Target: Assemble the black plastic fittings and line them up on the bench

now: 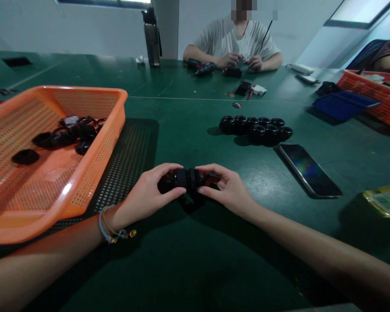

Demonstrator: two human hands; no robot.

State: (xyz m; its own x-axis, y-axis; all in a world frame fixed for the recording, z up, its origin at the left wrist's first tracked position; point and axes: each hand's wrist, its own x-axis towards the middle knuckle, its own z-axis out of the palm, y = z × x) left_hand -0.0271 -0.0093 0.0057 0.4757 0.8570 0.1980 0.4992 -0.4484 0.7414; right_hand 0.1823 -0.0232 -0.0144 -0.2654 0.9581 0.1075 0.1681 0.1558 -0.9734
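Observation:
A black, ribbed cylindrical fitting [187, 178], which looks like a cable gland, lies sideways between my two hands just above the green tabletop. My left hand [159, 185] pinches its left part between thumb and fingers. On the right end, the thumb and fingers of my right hand [221, 184] are closed too. The fingertips hide both ends, so I cannot tell whether it is one piece or two pressed together. Beyond my right hand stand several similar black round fittings [256, 128] grouped in rows, with holes facing up.
An orange perforated basket [119, 113] at left holds several loose black parts [65, 135]. To the right lie a phone [309, 170], a yellow-edged box [385, 200] and a blue tray [344, 105]. Across the table [195, 268] are a bottle [152, 41], power drills [204, 68] and a seated person [237, 43].

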